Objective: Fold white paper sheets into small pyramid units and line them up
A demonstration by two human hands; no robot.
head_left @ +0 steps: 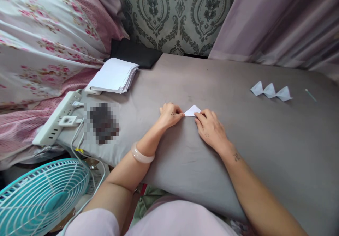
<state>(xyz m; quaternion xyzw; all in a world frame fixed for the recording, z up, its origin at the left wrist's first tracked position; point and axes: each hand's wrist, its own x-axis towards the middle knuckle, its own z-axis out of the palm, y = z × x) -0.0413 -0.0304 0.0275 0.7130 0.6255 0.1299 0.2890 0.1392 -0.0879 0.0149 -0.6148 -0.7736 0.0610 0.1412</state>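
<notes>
Holding opposite corners of the small white folded-paper triangle [192, 112] on the grey cloth-covered table [190, 84], the left hand [169, 115] and right hand [211, 128], fingertips closed around it, presumably keep it steady.

A broad bare stretch of grey cloth [196, 82] is lying open ahead of the left hand [170, 115] and right hand [211, 127]. Leftward, the paper stack [113, 74] and power strip [54, 123] are blocking passage, while folded papers [270, 91] are obstructing the far right.
</notes>
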